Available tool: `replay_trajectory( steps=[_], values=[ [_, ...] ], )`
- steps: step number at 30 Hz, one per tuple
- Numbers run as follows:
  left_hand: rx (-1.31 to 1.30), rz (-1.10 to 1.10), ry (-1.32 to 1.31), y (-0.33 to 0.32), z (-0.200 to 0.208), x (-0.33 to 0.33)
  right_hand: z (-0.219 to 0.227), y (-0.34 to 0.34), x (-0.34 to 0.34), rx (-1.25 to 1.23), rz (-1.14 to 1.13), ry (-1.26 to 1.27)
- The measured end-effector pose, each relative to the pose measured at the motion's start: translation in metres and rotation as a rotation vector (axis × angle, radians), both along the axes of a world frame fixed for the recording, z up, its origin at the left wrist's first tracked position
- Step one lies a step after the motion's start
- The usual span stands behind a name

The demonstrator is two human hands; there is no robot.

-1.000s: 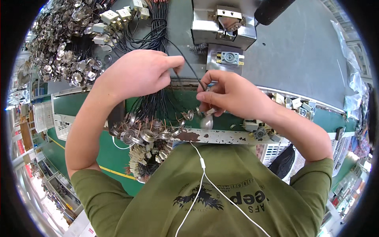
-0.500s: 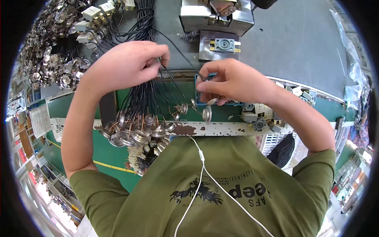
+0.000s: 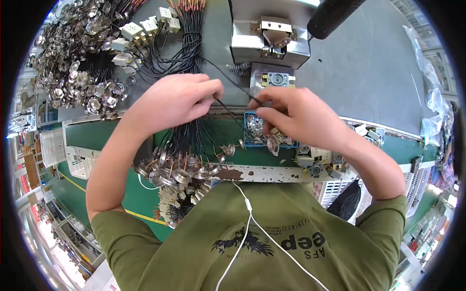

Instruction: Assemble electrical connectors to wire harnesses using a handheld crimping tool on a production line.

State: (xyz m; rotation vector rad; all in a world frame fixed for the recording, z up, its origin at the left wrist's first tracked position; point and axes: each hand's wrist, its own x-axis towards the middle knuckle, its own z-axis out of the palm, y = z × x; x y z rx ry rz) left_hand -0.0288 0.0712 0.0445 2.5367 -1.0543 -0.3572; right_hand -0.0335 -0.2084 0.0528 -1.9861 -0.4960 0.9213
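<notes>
Pinching blk wire (image 3: 244,91) w/ R hand (image 3: 303,119), nr bench edge (image 3: 399,133); L hand (image 3: 179,101) clamped on 2nd wire (image 3: 228,110); grey benchtop (image 3: 361,72) beyond

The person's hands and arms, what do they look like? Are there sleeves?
Yes! The olive-green shirt has short, plain sleeves. Below them, both arms are bare, and so are the left hand and right hand. Between the arms, a thin white cord splits in two over the shirt's dark print.
</notes>
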Motion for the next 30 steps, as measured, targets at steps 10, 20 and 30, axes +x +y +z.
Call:
replay_trajectory(
  steps=[10, 20, 30],
  values=[
    [-0.027, 0.008, 0.027, 0.006, 0.006, 0.002, -0.019, 0.006, 0.011, -0.017, 0.059, 0.283],
    [0.216, -0.080, -0.160, 0.004, -0.006, -0.005, 0.004, 0.005, 0.000, 0.244, -0.101, 0.387],
    [-0.060, 0.010, -0.171, 0.010, -0.032, -0.009, -0.003, -0.011, -0.039, 0.044, -0.194, 0.126]
  ],
)
